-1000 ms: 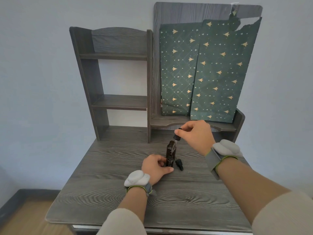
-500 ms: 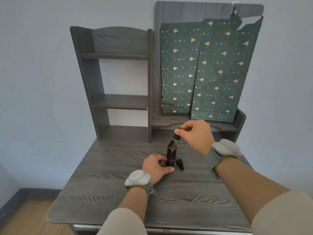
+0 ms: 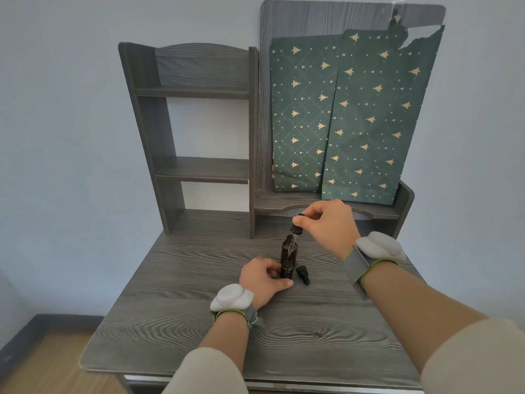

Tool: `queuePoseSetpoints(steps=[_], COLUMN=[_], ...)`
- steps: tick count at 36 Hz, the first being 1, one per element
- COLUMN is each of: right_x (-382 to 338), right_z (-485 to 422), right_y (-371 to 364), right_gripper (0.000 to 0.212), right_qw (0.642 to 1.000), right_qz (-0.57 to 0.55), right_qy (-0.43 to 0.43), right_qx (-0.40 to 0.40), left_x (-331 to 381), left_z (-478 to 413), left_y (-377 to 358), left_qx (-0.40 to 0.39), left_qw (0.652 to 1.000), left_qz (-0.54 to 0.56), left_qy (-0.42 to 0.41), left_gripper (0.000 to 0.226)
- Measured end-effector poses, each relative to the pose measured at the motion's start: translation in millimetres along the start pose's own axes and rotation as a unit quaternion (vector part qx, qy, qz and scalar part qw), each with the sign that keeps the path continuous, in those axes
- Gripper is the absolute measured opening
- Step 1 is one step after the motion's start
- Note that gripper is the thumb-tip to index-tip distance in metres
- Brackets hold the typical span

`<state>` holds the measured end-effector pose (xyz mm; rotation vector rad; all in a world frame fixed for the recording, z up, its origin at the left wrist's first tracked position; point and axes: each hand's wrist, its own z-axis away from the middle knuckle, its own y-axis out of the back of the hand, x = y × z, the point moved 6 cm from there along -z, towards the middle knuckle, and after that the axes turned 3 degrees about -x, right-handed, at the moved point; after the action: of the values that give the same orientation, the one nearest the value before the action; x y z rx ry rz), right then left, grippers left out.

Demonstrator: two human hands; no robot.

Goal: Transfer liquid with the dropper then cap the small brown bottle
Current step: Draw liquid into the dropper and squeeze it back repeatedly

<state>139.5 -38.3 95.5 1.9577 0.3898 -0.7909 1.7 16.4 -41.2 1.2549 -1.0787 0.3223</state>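
- Dropper (image 3: 296, 229) work looks like the step in hand: the right hand (image 3: 326, 223) pinches its black bulb between thumb and fingertips, and the glass tube slants down into the open neck of the small brown bottle (image 3: 289, 255).
- The left hand (image 3: 262, 277) curls round the bottle's lower half and holds it upright on the bench (image 3: 199, 322), likely so the narrow bottle cannot tip as the tube enters.
- The bottle stands mid-bench, in front of the shelf unit (image 3: 199, 169).
- A small black cap (image 3: 302, 275) lies on its side just right of the bottle, untouched and handy for closing.
- Liquid in the tube is too small to make out.
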Motion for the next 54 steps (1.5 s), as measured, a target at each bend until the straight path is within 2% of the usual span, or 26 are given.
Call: queuePoseSetpoints(steps=[19, 39, 54], right_x=[1.9, 1.6, -2.8], right_z=[-3.4, -3.4, -0.3], right_y=[-1.5, -4.7, -5.2], right_gripper=[0.016, 0.016, 0.020], right_qw=[1.000, 0.998, 0.999], right_qz=[0.002, 0.053, 0.028], right_qy=[0.007, 0.030, 0.023], right_qx=[-0.007, -0.004, -0.017], left_x=[1.9, 0.0, -0.1], left_z=[0.4, -1.5, -0.3], left_y=[0.4, -0.6, 0.1], left_qx=[-0.005, -0.004, 0.000], left_qw=[1.000, 1.000, 1.000], left_qz=[-0.016, -0.022, -0.018], left_qy=[-0.005, -0.003, -0.004], left_gripper=[0.034, 0.031, 0.032])
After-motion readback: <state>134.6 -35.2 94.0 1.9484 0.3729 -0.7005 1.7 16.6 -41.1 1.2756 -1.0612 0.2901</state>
